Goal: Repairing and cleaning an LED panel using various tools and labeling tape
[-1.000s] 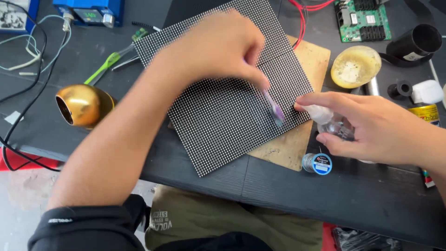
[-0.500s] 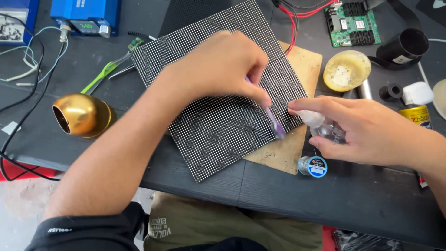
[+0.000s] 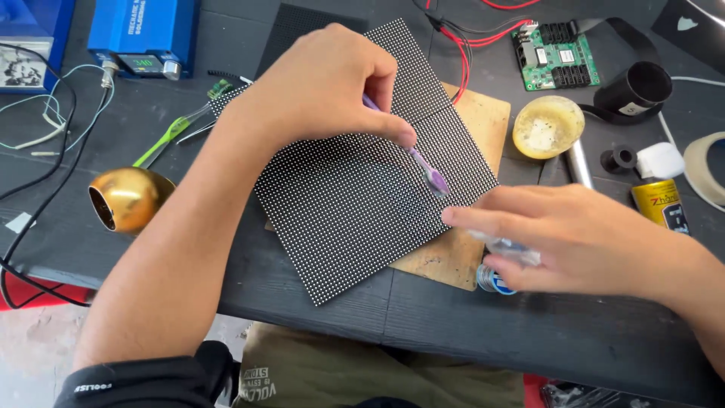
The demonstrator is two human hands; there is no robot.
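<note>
Brushing the black dot-grid panel (image 3: pixel 362 174) at centre frame – left hand (image 3: pixel 325 83) pinched on the purple toothbrush (image 3: pixel 423 166), bristles down near the panel's right edge. Right hand (image 3: pixel 574 238) closed round a small clear bottle (image 3: pixel 510 249), lower right. Best kept light, strokes along the rows, panel flat on the wooden board (image 3: pixel 468 249). In the way: red wires (image 3: pixel 464 53) upper centre, yellow dish (image 3: pixel 547 126), gold cup (image 3: pixel 128 198) at left
</note>
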